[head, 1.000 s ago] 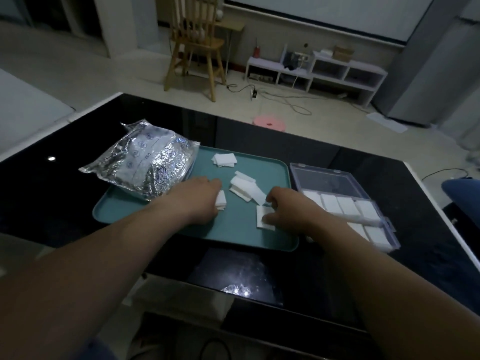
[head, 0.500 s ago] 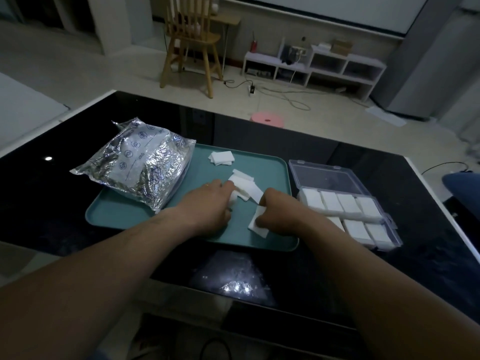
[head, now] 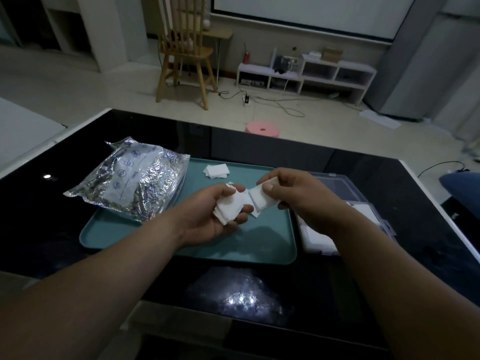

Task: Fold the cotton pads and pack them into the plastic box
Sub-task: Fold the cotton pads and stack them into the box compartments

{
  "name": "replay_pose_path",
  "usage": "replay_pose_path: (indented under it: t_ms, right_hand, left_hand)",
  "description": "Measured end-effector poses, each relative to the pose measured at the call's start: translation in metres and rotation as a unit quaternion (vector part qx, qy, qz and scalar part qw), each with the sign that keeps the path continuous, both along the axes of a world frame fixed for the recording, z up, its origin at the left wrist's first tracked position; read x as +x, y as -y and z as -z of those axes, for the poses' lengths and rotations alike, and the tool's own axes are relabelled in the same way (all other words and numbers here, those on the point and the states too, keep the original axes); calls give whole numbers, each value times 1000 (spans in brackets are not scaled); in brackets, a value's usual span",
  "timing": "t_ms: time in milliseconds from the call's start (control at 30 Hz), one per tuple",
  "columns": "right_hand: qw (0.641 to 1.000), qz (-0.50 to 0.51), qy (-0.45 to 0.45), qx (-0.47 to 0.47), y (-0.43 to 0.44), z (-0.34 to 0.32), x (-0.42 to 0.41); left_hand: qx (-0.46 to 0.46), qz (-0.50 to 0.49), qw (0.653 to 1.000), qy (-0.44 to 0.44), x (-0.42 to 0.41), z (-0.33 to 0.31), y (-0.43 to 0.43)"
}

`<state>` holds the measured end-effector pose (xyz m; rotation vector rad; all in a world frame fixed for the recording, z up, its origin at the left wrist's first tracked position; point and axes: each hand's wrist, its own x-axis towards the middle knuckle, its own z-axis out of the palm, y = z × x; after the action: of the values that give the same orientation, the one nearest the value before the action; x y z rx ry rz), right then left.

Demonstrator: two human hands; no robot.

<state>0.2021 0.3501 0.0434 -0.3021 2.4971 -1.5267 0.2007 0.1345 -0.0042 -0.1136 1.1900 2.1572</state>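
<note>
left hand (head: 220, 214) cups a stack of pads (head: 230, 207) over teal tray (head: 181, 245); right hand (head: 291, 193) pinches one pad (head: 262, 201). plastic box (head: 363, 209) at right, foil bag (head: 132, 183) at left.

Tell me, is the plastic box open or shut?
Open: the plastic box has its clear lid folded back, with white pads showing inside.

One view only, worn on the head, facing forward and tipped down over the dark tabletop (head: 39, 224). It's close in: both forearms sweep up from the 7 and 5 o'clock corners, and the left hand (head: 213, 219) and right hand (head: 296, 193) meet just about dead centre. Wide lens, so plenty shows beyond the far edge: wooden chair (head: 185, 53) at 11 o'clock, low white shelf (head: 306, 74) at 1 o'clock, both well away across the floor
</note>
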Motion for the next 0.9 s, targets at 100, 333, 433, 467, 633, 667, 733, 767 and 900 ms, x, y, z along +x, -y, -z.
replay_pose_path:
  t_ms: [100,333,433,467,633,667,733,767,900]
  right_hand:
    - [999,-47,-7,-7,8,-3,5]
    - [963,39,-184,195,27,19,13]
    - [975,-23,-159,153,24,12,19]
    - [979,-59,-136,142,26,11,22]
    - [976,-86,-142,138,31,19,26]
    - [976,-86,-150,136,29,16,26]
    - [974,-99,-153,134,26,11,28]
    - [977,-107,-137,122,27,11,29]
    - [977,-100,-141,121,27,17,29]
  left_hand:
    - [-19,35,999,-14,5,1,-8]
    - [16,26,1000,3,10,-3,-14]
    - [20,-4,1000,15,7,-4,-11]
    - [30,2,999,16,8,-7,-12]
    - [44,50,998,2,16,-11,-20]
    - [33,50,998,-2,16,-9,-19]
    - [16,38,999,-5,16,-9,-17]
    - [16,39,999,-5,18,-11,-17]
    - [13,40,999,-20,23,-15,-19]
